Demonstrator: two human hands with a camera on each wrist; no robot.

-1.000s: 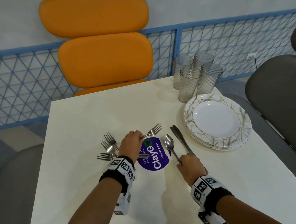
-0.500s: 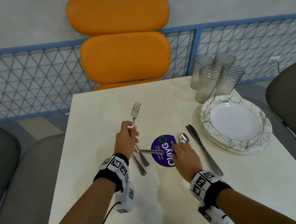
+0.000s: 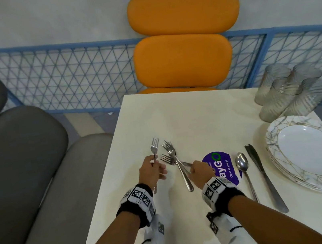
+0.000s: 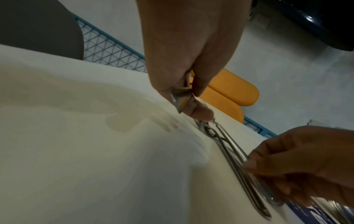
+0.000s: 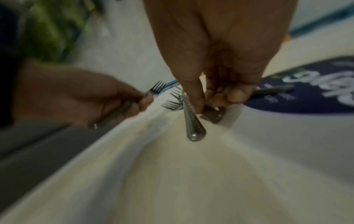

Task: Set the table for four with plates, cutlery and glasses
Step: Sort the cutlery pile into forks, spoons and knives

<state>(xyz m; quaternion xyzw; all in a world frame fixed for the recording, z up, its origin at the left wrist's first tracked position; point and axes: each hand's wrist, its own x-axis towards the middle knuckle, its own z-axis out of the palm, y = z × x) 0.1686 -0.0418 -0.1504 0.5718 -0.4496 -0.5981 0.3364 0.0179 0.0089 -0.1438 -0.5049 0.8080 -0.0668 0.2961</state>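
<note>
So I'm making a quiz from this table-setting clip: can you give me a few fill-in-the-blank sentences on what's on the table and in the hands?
1. The left hand holds a single ____.
2. The right hand grips a bundle of forks beside the round ____ sticker.
3. The spoon lies on the table between the sticker and the ____.
4. The glasses stand just beyond the stack of ____.

Missing words: fork; purple; knife; plates

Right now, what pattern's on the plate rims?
White marble with gold veining on the plates; clearest in the head view.
</note>
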